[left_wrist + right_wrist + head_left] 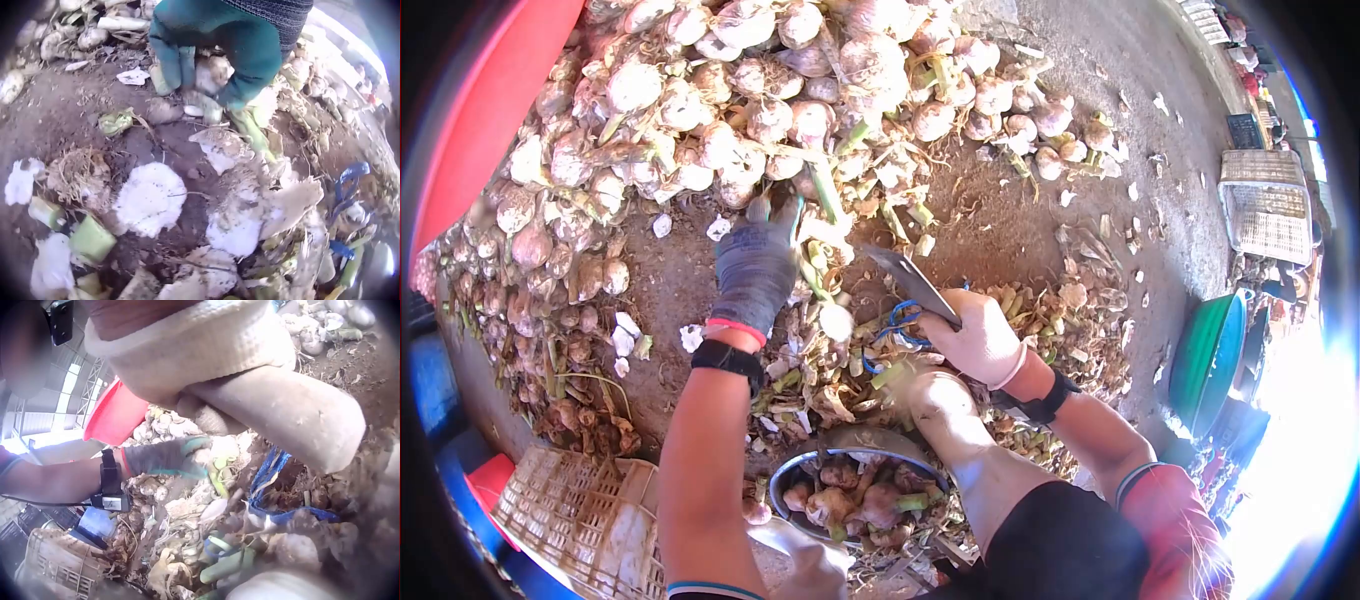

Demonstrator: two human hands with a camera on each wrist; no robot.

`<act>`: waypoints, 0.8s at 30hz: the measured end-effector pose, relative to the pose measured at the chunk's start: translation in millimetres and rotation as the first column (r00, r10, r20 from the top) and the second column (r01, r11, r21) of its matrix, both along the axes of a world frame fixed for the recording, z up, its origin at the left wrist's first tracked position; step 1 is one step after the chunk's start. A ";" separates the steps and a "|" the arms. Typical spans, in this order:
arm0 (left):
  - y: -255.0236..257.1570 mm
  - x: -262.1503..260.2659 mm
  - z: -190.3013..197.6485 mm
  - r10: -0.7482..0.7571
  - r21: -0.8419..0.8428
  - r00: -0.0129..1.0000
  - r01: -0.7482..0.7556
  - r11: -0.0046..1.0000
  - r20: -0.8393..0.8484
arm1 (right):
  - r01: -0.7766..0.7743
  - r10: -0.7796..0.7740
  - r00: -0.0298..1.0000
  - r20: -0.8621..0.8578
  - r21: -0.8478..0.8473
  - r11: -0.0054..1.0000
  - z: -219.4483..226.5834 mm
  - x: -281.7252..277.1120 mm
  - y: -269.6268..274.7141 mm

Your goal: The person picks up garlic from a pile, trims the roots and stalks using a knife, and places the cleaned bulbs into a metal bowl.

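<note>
My left hand (758,262), in a grey glove with teal fingers, reaches down at the near edge of a big heap of garlic (770,120). In the left wrist view its fingers curl round a garlic bulb (212,74), partly hidden by the glove. A green garlic stem (825,190) lies just right of that hand in the head view. My right hand (975,340), in a whitish glove, grips a knife (908,278) whose dark blade points up and left, towards the left hand. The glove covers the knife's handle.
Cut stems and dry skins (820,390) litter the ground, with blue strapping (900,320) among them. Trimmed bulbs fill a basin (774,492) by my legs. Around stand a plastic crate (575,510), another crate (1265,205), a green basin (1210,360) and a red tub (490,110).
</note>
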State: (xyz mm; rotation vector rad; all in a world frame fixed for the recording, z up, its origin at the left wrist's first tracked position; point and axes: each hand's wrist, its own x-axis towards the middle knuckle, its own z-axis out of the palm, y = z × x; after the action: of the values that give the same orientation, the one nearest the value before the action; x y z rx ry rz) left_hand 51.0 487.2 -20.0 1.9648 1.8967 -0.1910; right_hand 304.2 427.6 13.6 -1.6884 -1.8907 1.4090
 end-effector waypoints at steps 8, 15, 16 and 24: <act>-106.5 -29.1 -19.6 0.097 -0.001 0.960 -0.101 0.995 0.261 | -0.162 0.162 0.987 -0.004 -0.008 0.987 -7.5 -20.4 -18.2; -156.1 7.8 57.6 0.746 -0.612 0.178 -0.469 0.637 0.641 | -0.362 0.372 0.927 0.046 0.360 0.860 -12.3 -44.0 -32.1; -160.4 8.4 70.4 0.539 -0.369 0.334 -0.454 0.811 0.773 | -0.413 0.402 0.911 0.095 0.225 0.883 -28.3 -33.3 -31.6; -183.3 1.3 18.8 0.553 -0.502 0.214 -0.248 0.828 0.805 | -0.258 0.241 0.956 -0.169 -0.089 0.962 35.1 -65.1 -34.5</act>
State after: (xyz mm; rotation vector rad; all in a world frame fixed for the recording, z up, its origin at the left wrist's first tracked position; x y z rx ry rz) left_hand 52.3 303.9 -1.2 0.8509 1.3181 0.7031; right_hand 239.1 393.1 48.8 -1.3713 -2.0252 1.7160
